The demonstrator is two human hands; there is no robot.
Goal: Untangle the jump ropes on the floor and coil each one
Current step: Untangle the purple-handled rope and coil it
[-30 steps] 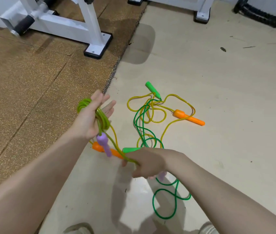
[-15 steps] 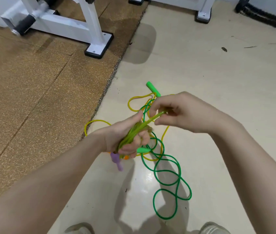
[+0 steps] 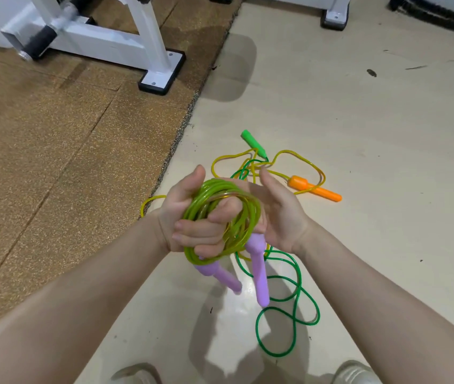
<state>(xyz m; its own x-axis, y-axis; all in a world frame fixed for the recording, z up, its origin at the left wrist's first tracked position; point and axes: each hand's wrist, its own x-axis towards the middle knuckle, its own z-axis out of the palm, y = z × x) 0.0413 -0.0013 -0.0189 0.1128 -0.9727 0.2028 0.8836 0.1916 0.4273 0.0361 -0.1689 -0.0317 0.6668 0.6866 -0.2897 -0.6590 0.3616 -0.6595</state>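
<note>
Purple handles (image 3: 259, 275) hang downward from left hand (image 3: 192, 217).

Head-worn view, down, close over floor (image 3: 359, 162)

Left hand (image 3: 192, 223) grips a lime-green rope coil (image 3: 221, 217), fingers curled through the loops; 2 purple handles (image 3: 259, 273) hang below it. Right hand (image 3: 281, 214) sits just beside the coil, thumb up, fingers hidden behind the loops. On the beige floor (image 3: 372, 134): yellow rope (image 3: 297, 155) with orange handle (image 3: 314, 188) tangled with dark green rope (image 3: 297, 300), green handle (image 3: 253, 142). White equipment frame (image 3: 148, 42) stands on brown mat (image 3: 53, 134). Shoes (image 3: 353, 372) at bottom edge.
</note>
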